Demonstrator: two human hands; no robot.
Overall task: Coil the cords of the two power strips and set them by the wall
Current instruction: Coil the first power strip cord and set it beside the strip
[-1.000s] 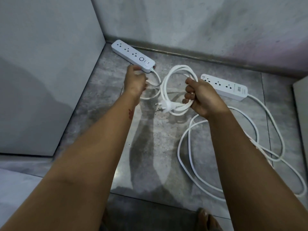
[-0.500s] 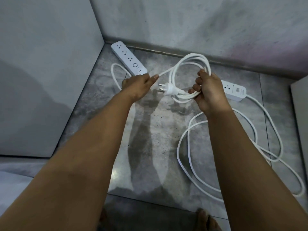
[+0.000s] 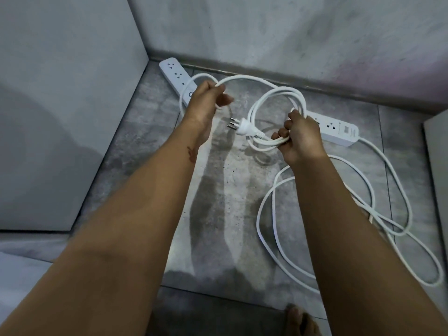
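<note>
Two white power strips lie on the grey tile floor. The left strip rests in the corner by the wall, partly hidden behind my left hand. That hand grips a raised stretch of its white cord. My right hand holds a bundle of coiled loops of the same cord, and the plug sticks out to the left of it. The right strip lies behind my right hand, its cord spread in loose loops over the floor at the right.
Grey walls meet in a corner at the back left. A pale panel edge stands at the far right. My bare foot shows at the bottom edge. A dark floor strip runs along the front.
My left hand has risen and pulled the cord up off the floor in an arc toward the coil. My right hand has kept hold of the loops and sunk slightly.
</note>
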